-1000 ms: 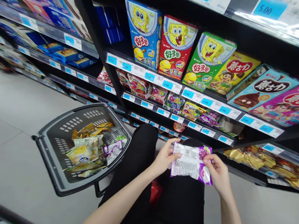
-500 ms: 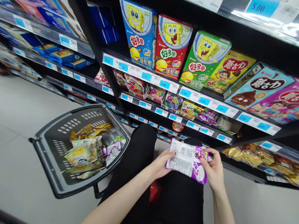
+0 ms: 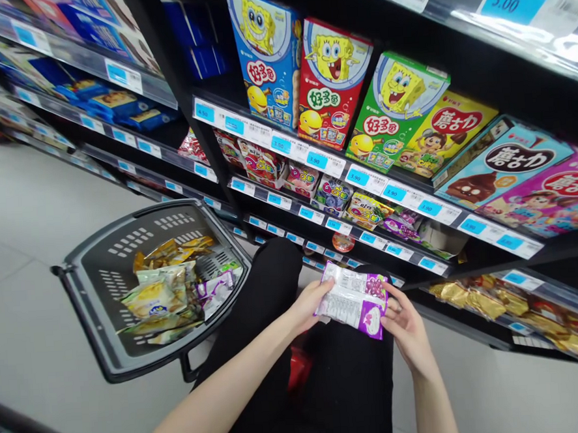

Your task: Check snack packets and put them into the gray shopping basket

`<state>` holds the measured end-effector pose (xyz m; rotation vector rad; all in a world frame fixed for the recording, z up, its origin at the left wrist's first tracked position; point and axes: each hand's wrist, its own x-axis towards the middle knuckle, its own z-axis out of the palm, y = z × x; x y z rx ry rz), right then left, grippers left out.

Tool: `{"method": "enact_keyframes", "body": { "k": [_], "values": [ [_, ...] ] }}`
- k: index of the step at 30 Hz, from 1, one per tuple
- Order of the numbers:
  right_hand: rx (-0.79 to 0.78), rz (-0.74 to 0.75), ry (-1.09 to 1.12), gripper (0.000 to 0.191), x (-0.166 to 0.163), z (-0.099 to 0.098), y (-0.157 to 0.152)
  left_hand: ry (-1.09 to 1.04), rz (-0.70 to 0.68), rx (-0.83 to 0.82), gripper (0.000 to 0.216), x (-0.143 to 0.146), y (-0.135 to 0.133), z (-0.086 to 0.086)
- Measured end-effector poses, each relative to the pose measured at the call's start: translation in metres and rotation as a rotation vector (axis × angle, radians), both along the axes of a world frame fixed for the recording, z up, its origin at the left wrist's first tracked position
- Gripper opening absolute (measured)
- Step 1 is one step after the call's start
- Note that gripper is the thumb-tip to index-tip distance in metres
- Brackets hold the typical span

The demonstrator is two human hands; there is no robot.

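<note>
In the head view, a purple and white candy packet [image 3: 350, 301] with grape pictures lies back side up over my knees, its printed panel and barcode facing me. My left hand [image 3: 310, 306] is closed on its left end, thumb on top. At the right edge, my right hand [image 3: 407, 323] touches the packet with bent index finger and thumb tip, a light hold; its other fingers are curled. To the left stands a grey shopping basket [image 3: 124, 362], holding orange-brown packets [image 3: 167, 255], pale green-yellow packets [image 3: 152, 300] and a purple-white packet [image 3: 218, 291].
Ahead runs a black shelf unit with price tags [image 3: 277, 142]. Cartoon snack boxes [image 3: 332, 83] fill one shelf, small candy bags [image 3: 336, 191] the one below. Gold-wrapped packs [image 3: 475, 300] lie low on the right. A dark bar [image 3: 32, 428] crosses the lower left over pale floor [image 3: 10, 220].
The packet has shifted slightly left and up in view. My right thumb has slid from the packet's face to its right edge. My left hand keeps its hold.
</note>
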<state>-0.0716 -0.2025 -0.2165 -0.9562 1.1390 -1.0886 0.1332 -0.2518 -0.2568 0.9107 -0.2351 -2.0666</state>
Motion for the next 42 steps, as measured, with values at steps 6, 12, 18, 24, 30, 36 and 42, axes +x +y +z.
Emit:
{"method": "enact_keyframes", "body": {
  "k": [6, 12, 18, 24, 30, 36, 42],
  "values": [
    [0.03, -0.163, -0.059, 0.052, 0.011, -0.012, 0.0, 0.006, 0.006, 0.009, 0.018, -0.002, -0.003, -0.005],
    [0.058, -0.364, -0.073, 0.042, 0.022, -0.015, 0.0, 0.016, -0.027, 0.004, 0.023, -0.002, -0.003, -0.005],
    [0.065, -0.457, -0.047, 0.034, 0.022, -0.021, -0.003, 0.0, -0.042, -0.008, 0.026, 0.0, -0.004, 0.0],
    [0.073, -0.501, -0.022, 0.024, 0.018, -0.025, -0.01, -0.031, -0.042, -0.032, 0.024, -0.002, -0.004, -0.002],
    [0.108, -0.376, -0.054, 0.036, 0.015, -0.017, -0.012, -0.079, -0.018, -0.08, 0.024, -0.002, -0.004, -0.002],
    [0.162, -0.315, -0.016, 0.04, 0.003, -0.017, -0.009, -0.103, -0.019, -0.111, 0.036, -0.001, -0.004, -0.004],
    [0.141, -0.303, 0.036, 0.025, 0.001, -0.017, -0.01, -0.092, -0.049, -0.109, 0.034, -0.002, -0.002, -0.008]
  ]
}}
